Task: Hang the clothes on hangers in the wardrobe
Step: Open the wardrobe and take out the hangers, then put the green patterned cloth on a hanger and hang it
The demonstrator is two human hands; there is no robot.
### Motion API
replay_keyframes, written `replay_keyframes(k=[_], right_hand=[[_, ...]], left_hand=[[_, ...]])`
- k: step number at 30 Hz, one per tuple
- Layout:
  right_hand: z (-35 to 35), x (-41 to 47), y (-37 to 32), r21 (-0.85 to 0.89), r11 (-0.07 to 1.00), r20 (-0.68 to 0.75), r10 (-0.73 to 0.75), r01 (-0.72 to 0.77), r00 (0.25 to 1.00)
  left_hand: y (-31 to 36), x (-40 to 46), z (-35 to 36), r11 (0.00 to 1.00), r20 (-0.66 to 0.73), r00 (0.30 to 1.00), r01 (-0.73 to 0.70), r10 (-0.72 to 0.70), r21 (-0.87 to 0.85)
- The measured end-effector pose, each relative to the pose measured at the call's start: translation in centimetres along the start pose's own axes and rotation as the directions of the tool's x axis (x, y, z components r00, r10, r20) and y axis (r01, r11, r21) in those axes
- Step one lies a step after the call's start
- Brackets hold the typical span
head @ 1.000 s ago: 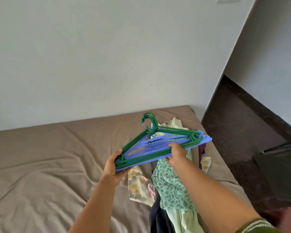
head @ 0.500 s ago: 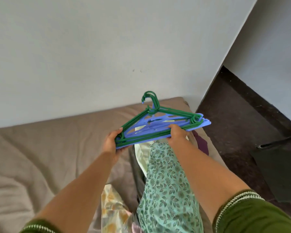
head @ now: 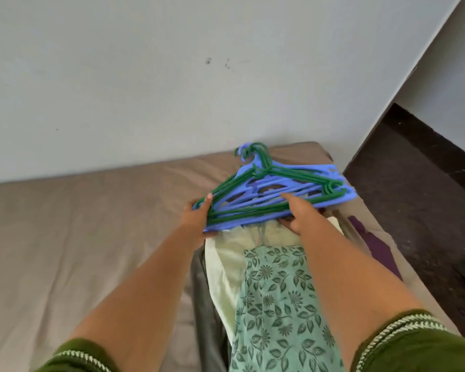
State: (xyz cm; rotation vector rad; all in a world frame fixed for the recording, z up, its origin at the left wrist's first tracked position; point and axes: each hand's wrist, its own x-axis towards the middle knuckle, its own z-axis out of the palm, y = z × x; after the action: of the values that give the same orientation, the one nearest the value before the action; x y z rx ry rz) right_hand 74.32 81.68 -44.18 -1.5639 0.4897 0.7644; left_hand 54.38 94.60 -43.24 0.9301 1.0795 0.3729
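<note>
Above bed [head: 91, 237], left hand [head: 199, 218] and right hand [head: 298, 213] grip hangers [head: 269, 194] between them.

The hangers [head: 274, 194] look like smooth plastic, blue and green. The bedsheet [head: 91, 224] is matt, creased brown cloth. At 6 o'clock, the dress [head: 274, 304] is thin leaf-printed cloth. The wall [head: 145, 76] is matt.

I am seeing a bed [head: 78, 237] in a taupe sheet carrying a clothes pile [head: 274, 291]: green leaf-print, pale yellow, grey and purple pieces.
</note>
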Motion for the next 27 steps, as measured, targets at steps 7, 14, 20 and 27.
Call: replay_keyframes(k=[7,14,20,27], right_hand=[[0.8,1.0,-0.7,-0.247,0.969,-0.064,-0.02,0.004,0.998],[1.0,-2.8,-1.1,-0.093,0.996,-0.165,-0.016,0.0,0.986],[-0.9,-10.1,0.6,-0.472,0.861,-0.133,-0.285,0.192,0.949],[-6.5,-19.9,3.4,-0.637,0.558,0.207,-0.54,0.532,0.815]], left_hand=[[1.6,1.3,1.5,0.989,-0.163,0.986,-0.023,0.047,0.143],[1.1,-0.8,1.8,0.945,-0.312,0.944,0.006,0.102,0.326],[0.3,-8.3,2.1,0.816,-0.285,0.914,-0.08,0.29,0.573],[-1.4,-20.7,2.4,0.609,0.006,0.963,-0.176,0.271,0.773]])
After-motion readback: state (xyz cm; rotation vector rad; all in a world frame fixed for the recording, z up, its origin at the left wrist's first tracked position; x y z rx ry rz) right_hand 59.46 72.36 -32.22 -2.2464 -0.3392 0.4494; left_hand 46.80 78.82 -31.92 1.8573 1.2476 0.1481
